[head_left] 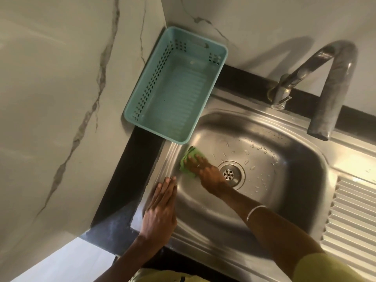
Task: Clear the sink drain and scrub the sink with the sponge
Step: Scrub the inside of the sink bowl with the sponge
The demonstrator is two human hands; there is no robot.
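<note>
The right hand (200, 164) pressed the green sponge (188, 161) flat against the left inner wall of the sink (284, 200), just left of the drain (231, 175), its fingers (191, 159) spread over the sponge and holding it down rather than wrapped round it. That grip seemed chosen to put weight behind a scrubbing stroke. The left hand (160, 208) lay on the sink's near-left rim, fingers straight and together, holding nothing, probably bracing the person as they leaned in. The drain strainer looked free of debris, with only water drops scattered around it, so the clearing part seemed done. A teal basket (220, 58) sat beyond the sponge, overhanging the sink's far-left corner. The tap (333, 82) curved over the far-right side of the sink, clear of the work.
</note>
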